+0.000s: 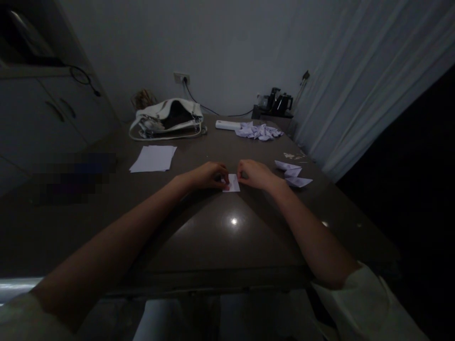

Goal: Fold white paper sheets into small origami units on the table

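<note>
a small white paper (233, 184) is laid on the bench (202, 241), between the hands. its left edge is touched by the curled fingers of the left hand (212, 175), its right by those of the right hand (255, 174); whether it is pinched by either cannot be told. folded paper pieces (298, 182) are placed to the right, loose sheets (153, 158) to the left; a white bag (161, 110) is set behind.

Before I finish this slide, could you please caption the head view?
Left hand and right hand at a small paper on the table, sheets and a bag beyond.
</note>
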The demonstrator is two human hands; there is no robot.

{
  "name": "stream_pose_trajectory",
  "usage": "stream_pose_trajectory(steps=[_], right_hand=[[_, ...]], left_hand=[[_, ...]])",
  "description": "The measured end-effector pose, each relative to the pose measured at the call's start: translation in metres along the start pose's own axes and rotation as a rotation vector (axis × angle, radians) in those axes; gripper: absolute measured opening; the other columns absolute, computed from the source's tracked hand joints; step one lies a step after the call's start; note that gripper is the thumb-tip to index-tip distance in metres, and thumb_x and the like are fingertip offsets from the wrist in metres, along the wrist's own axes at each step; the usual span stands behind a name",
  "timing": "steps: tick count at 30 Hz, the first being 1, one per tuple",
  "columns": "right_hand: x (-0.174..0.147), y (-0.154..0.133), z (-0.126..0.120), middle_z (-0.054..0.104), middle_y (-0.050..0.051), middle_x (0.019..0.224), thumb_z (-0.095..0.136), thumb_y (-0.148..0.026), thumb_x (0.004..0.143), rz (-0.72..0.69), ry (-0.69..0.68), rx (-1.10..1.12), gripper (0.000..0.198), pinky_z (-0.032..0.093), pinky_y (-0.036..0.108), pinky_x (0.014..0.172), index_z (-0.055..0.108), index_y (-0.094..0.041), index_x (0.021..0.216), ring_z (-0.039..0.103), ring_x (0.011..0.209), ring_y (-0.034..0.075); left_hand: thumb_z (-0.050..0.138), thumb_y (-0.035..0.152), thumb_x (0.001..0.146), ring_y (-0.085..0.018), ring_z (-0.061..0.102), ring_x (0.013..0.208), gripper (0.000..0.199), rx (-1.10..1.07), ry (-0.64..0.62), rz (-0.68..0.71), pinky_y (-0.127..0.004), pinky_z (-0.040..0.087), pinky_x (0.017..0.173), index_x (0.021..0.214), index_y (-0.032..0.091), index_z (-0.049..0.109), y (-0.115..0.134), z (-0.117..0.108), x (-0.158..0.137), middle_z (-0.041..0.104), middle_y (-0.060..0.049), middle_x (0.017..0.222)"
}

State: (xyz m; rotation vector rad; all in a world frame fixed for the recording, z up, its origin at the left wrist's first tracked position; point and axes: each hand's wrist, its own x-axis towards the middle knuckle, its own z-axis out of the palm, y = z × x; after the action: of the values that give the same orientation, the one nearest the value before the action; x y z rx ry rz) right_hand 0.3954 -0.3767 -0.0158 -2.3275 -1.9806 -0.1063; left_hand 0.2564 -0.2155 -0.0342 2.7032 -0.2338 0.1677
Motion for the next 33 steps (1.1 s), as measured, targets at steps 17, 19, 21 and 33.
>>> stream_pose_trajectory(steps=[17, 19, 21, 33], right_hand=[[-0.008, -0.011, -0.017, 0.07, 0.003, 0.085, 0.064, -0.015, 0.074, -0.07, -0.208, 0.052, 0.009, 0.034, 0.024, 0.059, 0.069, -0.021, 0.079, 0.062, 0.076, 0.017], [-0.01, -0.014, -0.018, 0.07, 0.002, 0.082, 0.064, -0.015, 0.073, -0.065, -0.228, 0.066, 0.009, 0.033, 0.024, 0.058, 0.069, -0.021, 0.078, 0.063, 0.074, 0.016], [-0.012, -0.015, -0.02, 0.07, 0.001, 0.081, 0.065, -0.017, 0.072, -0.072, -0.244, 0.094, 0.008, 0.033, 0.024, 0.057, 0.069, -0.022, 0.077, 0.063, 0.073, 0.015], [-0.005, -0.005, 0.005, 0.07, 0.003, 0.084, 0.065, -0.02, 0.079, -0.008, 0.03, 0.08, 0.006, 0.036, 0.026, 0.061, 0.07, -0.022, 0.082, 0.062, 0.079, 0.018]], left_hand=[[0.069, 0.035, 0.08, -0.017, 0.062, 0.083, 0.022, -0.005, 0.003, -0.002, -0.024, 0.043, 0.075, 0.091, 0.016, 0.072, 0.002, -0.001, 0.0, 0.063, -0.005, 0.095], [0.069, 0.034, 0.079, -0.017, 0.062, 0.085, 0.021, -0.004, 0.002, 0.002, -0.024, 0.043, 0.076, 0.09, 0.016, 0.072, 0.002, -0.001, 0.0, 0.063, -0.005, 0.096], [0.069, 0.033, 0.079, -0.017, 0.062, 0.084, 0.02, -0.002, 0.001, 0.005, -0.024, 0.043, 0.076, 0.09, 0.016, 0.072, 0.002, -0.001, 0.0, 0.064, -0.005, 0.095], [0.067, 0.035, 0.081, -0.016, 0.061, 0.085, 0.02, 0.013, 0.0, 0.027, -0.024, 0.043, 0.076, 0.09, 0.018, 0.071, 0.0, -0.001, -0.001, 0.063, -0.005, 0.096]])
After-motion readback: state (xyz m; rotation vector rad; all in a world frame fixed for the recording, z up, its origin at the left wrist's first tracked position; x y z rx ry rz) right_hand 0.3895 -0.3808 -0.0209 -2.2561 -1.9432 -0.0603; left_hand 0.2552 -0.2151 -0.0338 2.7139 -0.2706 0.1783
